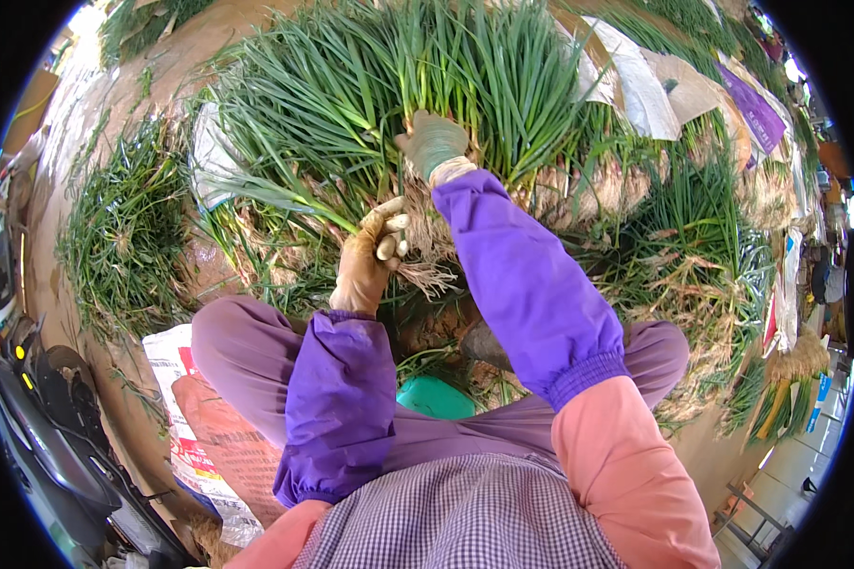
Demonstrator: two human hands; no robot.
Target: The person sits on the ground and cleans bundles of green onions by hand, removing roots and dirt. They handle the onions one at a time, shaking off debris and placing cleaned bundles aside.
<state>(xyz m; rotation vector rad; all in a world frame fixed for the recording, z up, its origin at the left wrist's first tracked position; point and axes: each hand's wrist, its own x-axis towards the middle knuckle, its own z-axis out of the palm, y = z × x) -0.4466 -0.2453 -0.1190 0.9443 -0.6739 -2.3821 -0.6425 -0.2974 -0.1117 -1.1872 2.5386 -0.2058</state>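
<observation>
My left hand (370, 259), in a soiled pale glove, is closed around a green onion (331, 215). Its leaves point up to the left, and its stringy roots (427, 276) hang out on the right side of the fist. Further forward, my right hand (434, 142), in a greenish glove, reaches into a large heap of green onions (313, 92). That hand touches the stalks, but its fingertips are hidden among them, so a grip on any stalk cannot be made out. Matted roots show at the heap's near edge, below the right hand.
Loose leaves and trimmings (124, 227) lie on the wet floor at left. More green onions (683, 213) are piled at right, with printed sacks (640, 78) behind. A printed sack (220, 441) lies by my left knee, near a parked scooter (64, 441). Something green plastic (435, 398) sits between my legs.
</observation>
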